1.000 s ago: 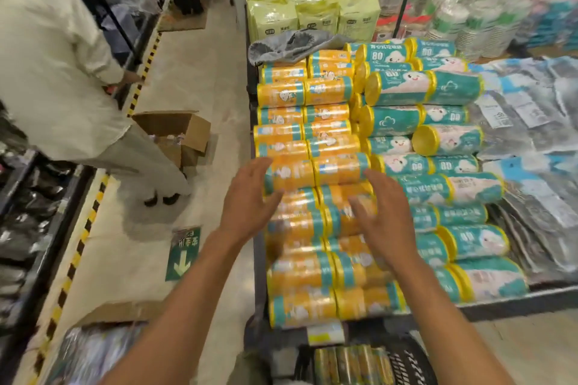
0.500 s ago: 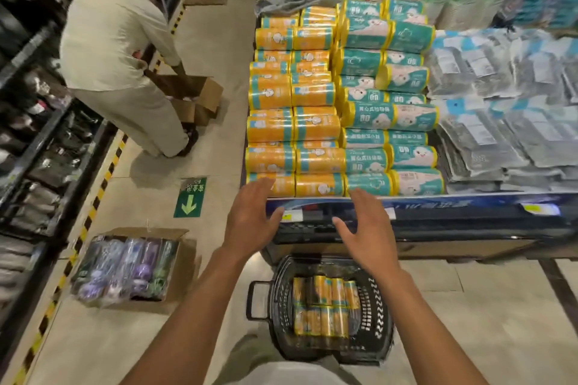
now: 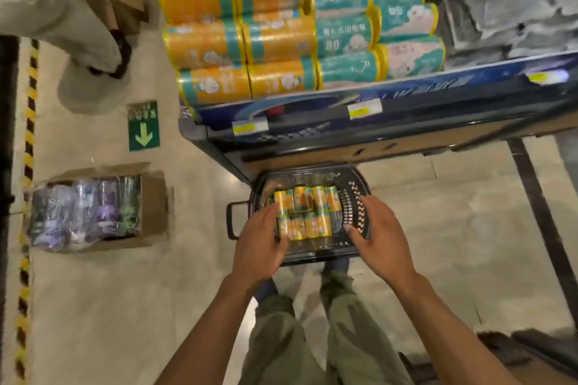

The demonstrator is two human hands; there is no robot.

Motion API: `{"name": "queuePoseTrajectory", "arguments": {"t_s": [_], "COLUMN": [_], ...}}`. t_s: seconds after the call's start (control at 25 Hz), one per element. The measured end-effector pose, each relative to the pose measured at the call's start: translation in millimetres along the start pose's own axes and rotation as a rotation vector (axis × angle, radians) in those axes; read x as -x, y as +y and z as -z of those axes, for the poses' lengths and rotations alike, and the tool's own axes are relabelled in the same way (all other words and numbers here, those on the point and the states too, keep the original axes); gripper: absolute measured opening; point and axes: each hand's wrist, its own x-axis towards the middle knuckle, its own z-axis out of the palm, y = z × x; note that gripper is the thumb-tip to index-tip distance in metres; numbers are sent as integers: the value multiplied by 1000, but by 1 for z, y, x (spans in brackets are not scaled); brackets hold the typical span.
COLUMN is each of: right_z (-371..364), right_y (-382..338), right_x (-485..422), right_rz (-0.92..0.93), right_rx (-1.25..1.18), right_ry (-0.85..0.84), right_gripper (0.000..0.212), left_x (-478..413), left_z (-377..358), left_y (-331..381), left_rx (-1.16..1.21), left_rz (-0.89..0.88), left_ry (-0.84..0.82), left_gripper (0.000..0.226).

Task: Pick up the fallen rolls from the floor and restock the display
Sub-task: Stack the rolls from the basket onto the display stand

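The small orange rolls (image 3: 305,212) lie packed side by side in two short rows on the bottom of the black basket (image 3: 353,200). The basket sits on the floor just ahead of your feet, below the front edge of the display (image 3: 406,97). They look like light, film-wrapped cylinders, firm enough to take a squeeze, but the wrapper is glossy and probably slippery. Take each one across its middle, thumb against fingers, or gather several by pressing in from both ends of a row. Your left hand (image 3: 262,244) reaches into the basket with fingers spread and loosely bent, tips at the leftmost rolls. I cannot tell whether they touch, and it grips nothing yet. Your right hand (image 3: 375,231) hovers over the basket's right wall, fingers apart and empty. On the display above, larger orange packs (image 3: 237,40) are stacked beside teal packs (image 3: 375,25). On the floor to your left an open cardboard box (image 3: 153,206) of purple packs stands near a green arrow sign (image 3: 144,126).
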Motion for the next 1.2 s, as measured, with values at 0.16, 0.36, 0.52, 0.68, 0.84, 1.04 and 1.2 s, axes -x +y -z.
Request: {"name": "queuePoseTrajectory", "arguments": {"t_s": [0.16,0.36,0.52,0.68,0.84,1.04,1.2], "right_z": [-72,-228,-362,-477,-551,-587,-548], "right_y": [82,214,299,359,386,391,373], "right_x": [-48,-126,-175,-221,-249,-259,-254], "right_rz": [-5,-61,-159,-351,-400,-539,-605], "right_rx": [-21,4,-1,-1,-8,-243,-285], "right_ry": [-124,-233,-388,-539,-631,-524,-485], "right_gripper": [68,72,76,91,82,95,75], "left_x": [-40,-123,-190,-230,-251,-250,-251], "left_z": [-97,-276,-410,-503,-556,-571,-543], "left_y": [-30,-115,-223,-329,-376,-406,-378], "left_rx": [2,28,9,69,212,255,237], "left_rz": [177,400,497,668,760,837,982], "left_ry": [-30,-126,-209,-155,-226,-29,-18], "left_gripper": [58,57,63,54,27,37,58]}}
